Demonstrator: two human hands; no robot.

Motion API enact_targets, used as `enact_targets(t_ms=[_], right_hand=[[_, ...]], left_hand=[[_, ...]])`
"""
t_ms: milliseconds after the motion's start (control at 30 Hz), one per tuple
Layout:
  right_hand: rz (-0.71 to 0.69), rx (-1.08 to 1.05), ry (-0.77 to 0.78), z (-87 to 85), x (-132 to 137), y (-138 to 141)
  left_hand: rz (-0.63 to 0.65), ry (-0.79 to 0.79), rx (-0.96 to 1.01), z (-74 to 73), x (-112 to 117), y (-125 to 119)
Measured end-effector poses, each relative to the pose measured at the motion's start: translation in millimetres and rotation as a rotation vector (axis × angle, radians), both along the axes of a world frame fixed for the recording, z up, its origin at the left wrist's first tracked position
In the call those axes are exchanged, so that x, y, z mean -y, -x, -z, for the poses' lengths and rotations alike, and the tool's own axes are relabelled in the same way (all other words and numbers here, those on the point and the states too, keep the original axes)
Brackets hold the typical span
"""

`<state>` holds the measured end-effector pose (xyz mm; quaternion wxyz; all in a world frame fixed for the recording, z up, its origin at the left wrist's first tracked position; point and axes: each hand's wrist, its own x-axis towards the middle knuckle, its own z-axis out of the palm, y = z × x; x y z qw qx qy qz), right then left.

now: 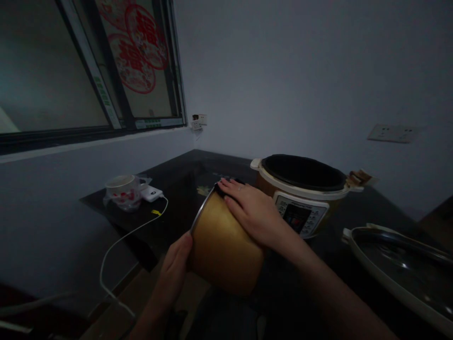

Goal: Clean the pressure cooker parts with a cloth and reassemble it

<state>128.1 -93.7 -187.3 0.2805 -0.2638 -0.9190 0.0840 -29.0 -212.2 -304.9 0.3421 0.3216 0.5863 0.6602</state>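
A gold-coloured inner pot (224, 241) is tilted on its side above the front of the dark table, its silver rim turned to the upper left. My left hand (175, 259) grips the pot at the lower end of the rim. Laid along the upper side of the pot, my right hand (251, 210) bends its fingers over the rim. Something dark beneath those fingertips cannot be made out. The inside of the pot faces away from me. Just behind my right hand stands an electric cooker (300, 208), open at the top and dark inside.
The cooker's lid (399, 269) lies at the right. At the left of the dark table (219, 163) are a plastic-wrapped cup (123, 193) and a white device (152, 192); its white cable (116, 241) hangs over the edge. A window (88, 71) and wall sockets (391, 133) lie beyond.
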Motion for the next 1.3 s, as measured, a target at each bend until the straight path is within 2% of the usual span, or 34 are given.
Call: enact_targets(t_ms=[67,167,333,500,733,900,1000,1133,1200,1300], right_hand=[[0.033,0.029,-0.168,9.3,23,2],[0.064,0.014,-0.375,33.0,50,3],[0.059,0.007,-0.566,70.9,72,-1],[-0.007,0.014,-0.691,85.9,78,-7],[-0.16,0.076,-0.803,102.1,80,-17],[-0.326,0.16,-0.857,120.9,73,-26],[-0.362,0.169,-0.846,119.5,67,-31],[-0.375,0.115,-0.856,104.3,58,-34],[-0.341,0.079,-0.833,93.9,55,-34],[-0.244,0.034,-0.718,75.4,49,-31]], left_hand=[[-0.039,0.013,0.062,1.9,-3,0],[-0.056,-0.032,0.093,-0.5,-9,-2],[0.04,-0.13,0.215,-21.7,-17,-13],[0.086,-0.087,0.369,-42.7,-17,-21],[0.076,-0.085,0.189,-46.6,-18,-17],[0.193,-0.072,0.228,-56.1,-23,-18],[0.206,-0.095,0.216,-60.9,-24,-20],[0.186,-0.07,0.216,-63.3,-23,-22],[0.19,-0.06,0.225,-62.3,-23,-22],[0.231,-0.103,0.24,-57.7,-24,-20]])
